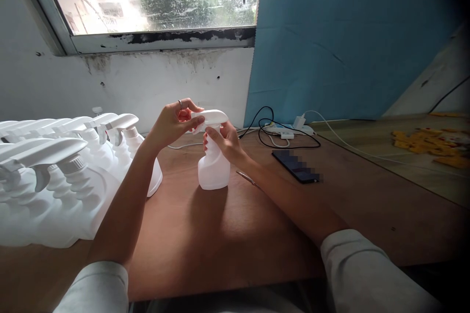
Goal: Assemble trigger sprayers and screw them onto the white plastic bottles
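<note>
A white spray bottle (pixel 213 168) stands upright on the brown table (pixel 227 234), just beyond its middle. My left hand (pixel 172 122) pinches the rear of the bottle's white trigger head (pixel 212 117), with a ring on one finger. My right hand (pixel 224 141) wraps around the bottle's neck just under the head. Both hands are closed on the bottle.
Several finished white spray bottles (pixel 55 166) stand packed together at the left. A dark phone (pixel 296 166) lies to the right of the bottle. Cables and a white power strip (pixel 290 131) run along the wall. Yellow pieces (pixel 429 143) lie on a lower surface at far right.
</note>
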A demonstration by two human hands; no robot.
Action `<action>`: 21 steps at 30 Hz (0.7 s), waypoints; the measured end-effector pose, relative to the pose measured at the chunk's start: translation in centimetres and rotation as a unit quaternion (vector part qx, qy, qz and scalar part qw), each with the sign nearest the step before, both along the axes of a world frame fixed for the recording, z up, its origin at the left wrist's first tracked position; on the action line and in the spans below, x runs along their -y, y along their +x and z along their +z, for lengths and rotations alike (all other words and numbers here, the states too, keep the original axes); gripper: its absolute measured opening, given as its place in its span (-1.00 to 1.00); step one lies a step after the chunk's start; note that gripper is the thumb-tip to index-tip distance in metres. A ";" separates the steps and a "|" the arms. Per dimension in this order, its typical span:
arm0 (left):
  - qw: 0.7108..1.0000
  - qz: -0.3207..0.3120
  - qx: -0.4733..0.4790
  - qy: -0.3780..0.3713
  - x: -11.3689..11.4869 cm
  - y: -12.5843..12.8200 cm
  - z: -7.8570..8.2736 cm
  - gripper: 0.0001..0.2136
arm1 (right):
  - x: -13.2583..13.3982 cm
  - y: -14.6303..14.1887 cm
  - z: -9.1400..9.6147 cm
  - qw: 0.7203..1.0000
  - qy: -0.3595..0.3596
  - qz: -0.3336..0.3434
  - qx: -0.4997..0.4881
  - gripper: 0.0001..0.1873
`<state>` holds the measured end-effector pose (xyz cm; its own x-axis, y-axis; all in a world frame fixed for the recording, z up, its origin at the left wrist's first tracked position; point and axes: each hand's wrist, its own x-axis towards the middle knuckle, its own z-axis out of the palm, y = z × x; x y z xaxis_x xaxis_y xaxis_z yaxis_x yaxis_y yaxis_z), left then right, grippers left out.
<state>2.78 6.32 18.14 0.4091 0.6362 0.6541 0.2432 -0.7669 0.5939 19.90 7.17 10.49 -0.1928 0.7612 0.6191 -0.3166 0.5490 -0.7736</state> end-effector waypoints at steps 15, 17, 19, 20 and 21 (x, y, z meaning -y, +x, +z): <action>0.988 0.109 -0.090 0.068 2.0 -0.3 1.1 -0.64 | 0.3 -0.1 1.2 0.983 -0.025 -0.141 0.118 -0.57; 0.976 0.157 -0.085 0.127 3.9 -0.5 2.0 -0.65 | 0.3 -0.3 1.4 0.966 -0.032 -0.200 0.160 -0.64; 0.963 0.186 -0.073 0.180 6.6 -0.7 3.1 -0.68 | 0.3 -0.4 1.4 0.949 -0.039 -0.249 0.189 -0.72; 0.958 0.191 -0.076 0.199 8.1 -1.0 3.6 -0.71 | 0.3 -0.5 1.3 0.942 -0.041 -0.270 0.196 -0.75; 0.954 0.191 -0.085 0.214 9.7 -1.3 4.0 -0.74 | 0.3 -0.5 1.3 0.936 -0.040 -0.288 0.198 -0.79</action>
